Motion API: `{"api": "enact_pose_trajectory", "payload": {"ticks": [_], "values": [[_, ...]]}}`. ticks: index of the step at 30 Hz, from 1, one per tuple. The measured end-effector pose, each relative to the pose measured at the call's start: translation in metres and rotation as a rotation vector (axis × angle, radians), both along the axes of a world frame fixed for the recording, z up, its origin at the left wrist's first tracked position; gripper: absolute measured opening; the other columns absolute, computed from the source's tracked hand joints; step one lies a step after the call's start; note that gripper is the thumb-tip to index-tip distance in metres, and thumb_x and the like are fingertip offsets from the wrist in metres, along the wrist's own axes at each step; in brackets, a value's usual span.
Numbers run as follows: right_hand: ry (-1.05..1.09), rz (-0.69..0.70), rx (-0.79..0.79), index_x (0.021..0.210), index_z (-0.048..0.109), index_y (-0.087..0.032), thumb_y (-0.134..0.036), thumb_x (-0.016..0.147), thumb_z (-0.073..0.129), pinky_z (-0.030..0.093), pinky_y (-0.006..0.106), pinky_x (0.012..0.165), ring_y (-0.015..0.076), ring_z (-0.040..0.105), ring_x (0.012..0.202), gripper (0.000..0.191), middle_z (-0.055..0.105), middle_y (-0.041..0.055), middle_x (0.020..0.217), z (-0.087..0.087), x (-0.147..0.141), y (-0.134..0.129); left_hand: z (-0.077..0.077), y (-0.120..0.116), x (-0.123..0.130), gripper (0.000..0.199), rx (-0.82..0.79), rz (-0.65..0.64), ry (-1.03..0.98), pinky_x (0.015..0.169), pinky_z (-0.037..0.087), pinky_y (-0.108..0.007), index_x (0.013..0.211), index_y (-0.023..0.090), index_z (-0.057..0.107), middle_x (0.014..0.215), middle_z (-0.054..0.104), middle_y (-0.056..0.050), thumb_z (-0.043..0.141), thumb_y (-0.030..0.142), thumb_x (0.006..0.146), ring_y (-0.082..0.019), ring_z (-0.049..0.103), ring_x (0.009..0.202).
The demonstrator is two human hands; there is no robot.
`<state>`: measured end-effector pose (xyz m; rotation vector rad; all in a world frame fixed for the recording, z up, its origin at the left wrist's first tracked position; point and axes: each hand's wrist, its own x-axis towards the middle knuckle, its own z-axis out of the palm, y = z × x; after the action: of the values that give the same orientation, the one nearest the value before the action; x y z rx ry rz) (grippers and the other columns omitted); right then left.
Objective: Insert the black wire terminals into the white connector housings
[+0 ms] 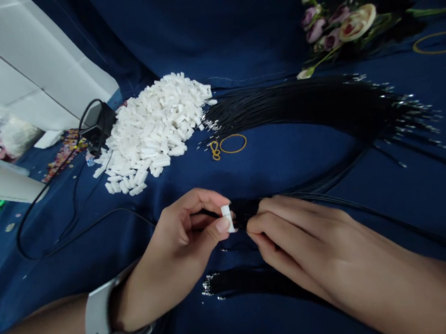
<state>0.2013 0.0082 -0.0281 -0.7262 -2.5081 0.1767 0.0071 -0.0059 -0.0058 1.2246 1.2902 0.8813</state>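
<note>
Between the thumb and fingers of my left hand [190, 234] is a small white connector piece [227, 218]. My right hand [294, 234] is just right of it, thumb and index finger pinched on a thin black cord whose end is too small to make out. Beyond my hands lies a heap of similar white pieces [158, 123]. A large bundle of black cords with silvery tips [300, 103] stretches to its right. Below my hands is a smaller black cord bundle [247, 283], partly covered by my right hand.
Rubber bands [233, 143] lie on the dark blue cloth [285, 155]. Artificial flowers [335, 25] are at the back right. At left are a white cup [5, 183], a black cable [24, 230], small colourful beads [62, 154] and a white box [31, 54].
</note>
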Motion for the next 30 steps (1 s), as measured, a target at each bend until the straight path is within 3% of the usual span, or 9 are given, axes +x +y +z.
{"api": "enact_pose_trajectory", "payload": {"ticks": [5,17,21,27,30], "values": [[0.065,0.009,-0.19,0.077,0.054,-0.017,-0.003,0.089,0.045,0.039,0.025,0.054,0.0109,0.048,0.06,0.021,0.05,-0.0011,0.072,-0.0003,0.002,0.001,-0.0009,-0.0014,-0.0008,0.018,0.023,-0.013,0.037,0.068,0.052,-0.016,0.103,0.022,0.069,0.083,0.066,0.002,0.07,0.019,0.085,-0.009,0.062,0.072],[0.048,0.038,-0.165,0.074,0.062,-0.016,-0.002,0.089,0.044,0.04,0.026,0.055,0.012,0.048,0.064,0.028,0.054,0.001,0.074,-0.0009,0.0028,0.0017,-0.001,-0.002,-0.0012,0.015,0.022,-0.02,0.084,0.066,0.049,-0.016,0.098,0.026,0.072,0.078,0.067,0.004,0.069,0.019,0.086,-0.009,0.061,0.071],[0.049,0.046,-0.085,0.074,0.062,-0.016,-0.003,0.089,0.046,0.041,0.025,0.057,0.0118,0.05,0.067,0.026,0.054,0.0007,0.073,-0.0019,0.0017,0.0021,-0.0003,-0.0029,-0.0007,0.014,0.047,-0.023,0.094,0.064,0.048,-0.013,0.097,0.025,0.072,0.076,0.067,0.004,0.069,0.017,0.085,-0.008,0.06,0.069],[0.112,-0.026,-0.239,0.075,0.056,-0.017,-0.008,0.092,0.046,0.042,0.025,0.057,0.0117,0.052,0.064,0.022,0.054,0.0002,0.073,0.0011,-0.0006,0.0027,0.0009,-0.0028,0.0009,0.015,0.057,-0.016,0.109,0.062,0.048,-0.013,0.095,0.025,0.072,0.076,0.069,0.004,0.069,0.015,0.085,-0.008,0.062,0.069],[0.09,0.001,-0.21,0.076,0.056,-0.017,-0.005,0.091,0.047,0.043,0.026,0.057,0.0125,0.053,0.065,0.022,0.054,-0.0001,0.073,-0.0005,-0.0005,0.0025,0.0005,-0.0035,0.001,0.015,0.06,-0.014,0.122,0.058,0.047,-0.013,0.096,0.025,0.073,0.075,0.071,0.003,0.069,0.016,0.085,-0.008,0.061,0.066]]}}
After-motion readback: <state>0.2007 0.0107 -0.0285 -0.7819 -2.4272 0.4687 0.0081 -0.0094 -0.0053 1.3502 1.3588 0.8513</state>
